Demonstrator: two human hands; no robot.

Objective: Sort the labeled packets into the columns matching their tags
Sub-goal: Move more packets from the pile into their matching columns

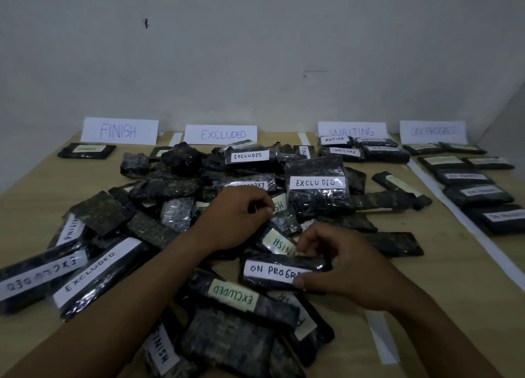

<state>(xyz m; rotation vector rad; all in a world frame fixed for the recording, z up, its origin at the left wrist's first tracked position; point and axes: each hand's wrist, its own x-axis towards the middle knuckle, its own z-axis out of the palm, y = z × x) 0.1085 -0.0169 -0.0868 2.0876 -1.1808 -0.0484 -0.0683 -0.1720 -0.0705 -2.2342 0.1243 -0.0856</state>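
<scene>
Four white paper signs (pixel 220 134) are standing behind black plastic-wrapped packets (pixel 170 188), which are lying heaped centrally on the tan wooden table (pixel 434 224).

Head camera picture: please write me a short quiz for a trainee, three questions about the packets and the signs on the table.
1. True or false: the packet that the right hand pinches is tagged WAITING.
2. Which sign stands farthest left? A. FINISH B. EXCLUDED C. WAITING
3. Fill in: by its tag, the pinched packet belongs under the sign farthest ____.

Key:
1. False. Its tag reads ON PROGR, and the hand covers the rest.
2. A, the FINISH sign.
3. Right, under the ON PROGRESS sign.
</scene>
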